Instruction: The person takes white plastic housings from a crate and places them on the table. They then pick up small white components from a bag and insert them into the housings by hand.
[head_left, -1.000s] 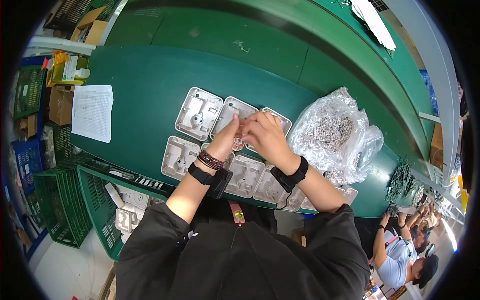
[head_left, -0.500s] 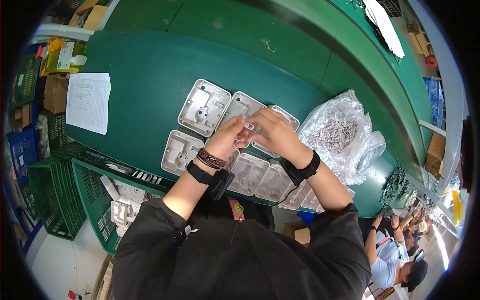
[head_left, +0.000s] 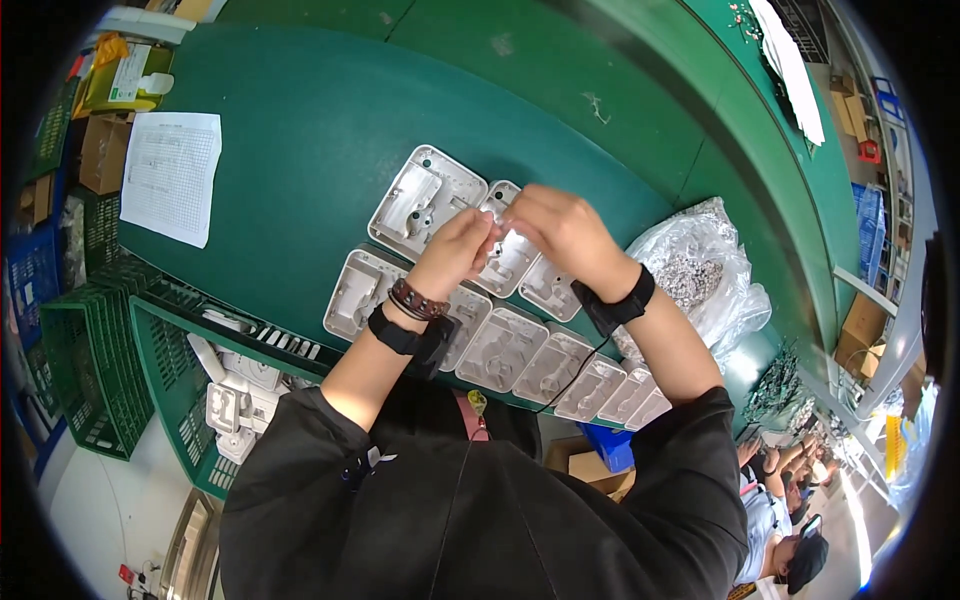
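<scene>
My left hand (head_left: 455,248) and my right hand (head_left: 568,232) meet above the white plastic housings, both with fingers closed in a pinch. Between their fingertips is a small pale piece, too small and covered to name. Directly beneath lies an open housing (head_left: 508,262), partly hidden by my hands. Another housing (head_left: 402,200) rests to its upper left, and a third (head_left: 552,290) to its right under my right wrist. Nearer my body runs a row of similar housings (head_left: 500,345), with moulded ribs and posts inside. Each wrist wears a black band.
A clear plastic bag (head_left: 700,275) full of small shiny parts sits at the right. A printed sheet (head_left: 172,180) lies on the green table (head_left: 290,130) at the left. Below it, a green crate (head_left: 165,350) holds white parts. Other people sit at the far lower right.
Both hands have moved slightly up, away from my body, still pinched together. The small white squarish piece seen at the fingertips before is now mostly covered. The view has shifted a little.
</scene>
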